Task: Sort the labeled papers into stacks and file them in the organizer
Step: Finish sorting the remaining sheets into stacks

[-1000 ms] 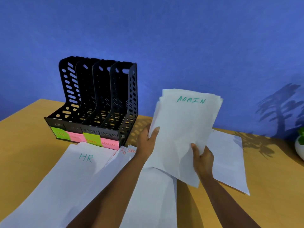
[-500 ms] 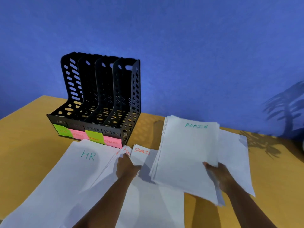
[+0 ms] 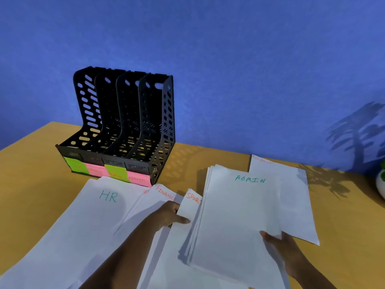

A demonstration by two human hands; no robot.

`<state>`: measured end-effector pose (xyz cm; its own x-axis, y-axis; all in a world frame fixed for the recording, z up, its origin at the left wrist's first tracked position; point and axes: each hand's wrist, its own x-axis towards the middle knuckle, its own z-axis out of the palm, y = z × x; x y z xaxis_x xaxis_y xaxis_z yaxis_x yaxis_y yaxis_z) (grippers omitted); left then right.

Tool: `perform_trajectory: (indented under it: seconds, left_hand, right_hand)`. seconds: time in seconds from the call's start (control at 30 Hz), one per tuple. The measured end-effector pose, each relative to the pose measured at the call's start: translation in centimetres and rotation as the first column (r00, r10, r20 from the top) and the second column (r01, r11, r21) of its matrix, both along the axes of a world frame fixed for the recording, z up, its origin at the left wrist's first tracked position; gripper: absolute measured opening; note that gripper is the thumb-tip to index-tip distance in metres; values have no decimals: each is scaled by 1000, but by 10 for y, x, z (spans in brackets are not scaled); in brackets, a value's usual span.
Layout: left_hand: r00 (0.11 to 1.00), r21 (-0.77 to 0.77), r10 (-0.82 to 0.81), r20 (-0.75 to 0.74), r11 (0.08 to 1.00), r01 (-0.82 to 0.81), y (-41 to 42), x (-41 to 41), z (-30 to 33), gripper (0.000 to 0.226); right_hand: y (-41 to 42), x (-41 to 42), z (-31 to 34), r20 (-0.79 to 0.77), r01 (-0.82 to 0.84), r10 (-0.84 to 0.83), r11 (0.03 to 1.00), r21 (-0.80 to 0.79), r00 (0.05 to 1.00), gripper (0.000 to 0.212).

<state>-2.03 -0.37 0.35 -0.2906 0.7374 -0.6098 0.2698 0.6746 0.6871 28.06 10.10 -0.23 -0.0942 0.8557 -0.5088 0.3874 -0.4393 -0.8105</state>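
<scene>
Rightward, right hand (image 3: 280, 245) fingers grip the ADMIN stack (image 3: 235, 222) edge; left hand (image 3: 169, 214) pinches the SPORTS sheet (image 3: 190, 207).

**newbie:** so where's the cam sitting?

**op:** just one view, head-worn, wide-angle. It looks forward and down over the table (image 3: 25, 184), close enough that both forearms come in from the bottom edge. The blue wall (image 3: 229, 59) fills the top half, and the edges bend a bit.

the papers (image 3: 235, 222) were matt white sheets, the organizer (image 3: 125, 126) perforated black plastic, the table (image 3: 31, 180) smooth wood.
</scene>
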Motion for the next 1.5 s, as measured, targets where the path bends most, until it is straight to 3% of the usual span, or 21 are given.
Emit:
perform_trajectory:
  seconds: [0.13, 0.23, 0.27, 0.33, 0.4, 0.5, 0.6, 0.77, 0.83, 0.93, 1.0, 1.07, 1.23, 1.3, 1.37, 1.43, 1.5]
  left_hand:
    - [987, -52, -66, -145, 997, 59, -3, 5, -15, 49]
    - [935, 13, -54, -350, 998, 62, -2, 8, -11, 28]
    - [881, 72, 7, -473, 997, 31, -4, 8, -9, 29]
    - [675, 270, 253, -693, 959, -83, -9, 5, -8, 29]
    - [496, 365, 431, -754, 902, -229, -23, 1, -11, 33]
    - [425, 359, 484, -765, 868, -342, -48, -5, -27, 48]
    - [422, 299, 429, -799, 892, -340, -67, -7, -41, 62]
    - [475, 210, 408, -779, 885, -416, -74, -16, -41, 65]
    - [489, 194, 404, -773, 885, -423, -73, -21, -38, 59]
    - [499, 228, 440, -747, 874, -429, -71, -26, -36, 46]
    - [492, 267, 488, -721, 851, -453, -71, -28, -37, 41]
    - [471, 309, 536, -701, 823, -477, -71, -30, -38, 41]
    - [459, 306, 524, -717, 829, -468, -70, -35, -41, 47]
    - [449, 293, 521, -726, 825, -483, -69, -35, -41, 48]
    - [414, 319, 565, -713, 788, -527, -67, -33, -40, 46]
    - [357, 378, 628, -692, 736, -561, -64, -27, -37, 43]
    - [306, 443, 653, -693, 721, -533, -59, -19, -32, 41]
  right_hand:
    - [-17, -4, -11, 148, -49, 46, 999, 15, 988, 37]
    - [-23, -14, -10, 248, -74, 53, 994, 78, 967, 34]
    - [-25, -16, -9, 281, -91, 61, 991, 96, 958, 32]
    - [-26, -20, -6, 336, -125, 78, 985, 120, 939, 30]
    - [-29, -23, -4, 383, -149, 87, 980, 134, 920, 37]
    - [-37, -28, -3, 437, -148, 51, 971, 189, 898, 66]
    - [-51, -34, -7, 527, -228, 53, 935, 273, 848, 90]
    - [-43, -33, -5, 472, -141, 47, 976, 166, 881, 93]
    - [-30, -26, -2, 396, -103, 66, 992, 74, 916, 84]
    - [-18, -13, 4, 258, -103, 130, 988, -116, 957, 48]
    - [-15, -2, 5, 225, -126, 180, 964, -235, 958, 44]
    - [-17, 7, 6, 285, -179, 248, 952, -247, 926, 52]
    - [-18, 6, 14, 585, -417, 409, 900, -130, 701, 81]
    - [-7, 6, 19, 649, -412, 327, 911, -23, 687, 84]
    - [14, 10, 26, 659, -290, 98, 938, 188, 746, 78]
    - [38, 16, 29, 658, -167, -119, 920, 356, 744, 69]
    - [58, 24, 26, 669, -25, -237, 934, 357, 704, 72]
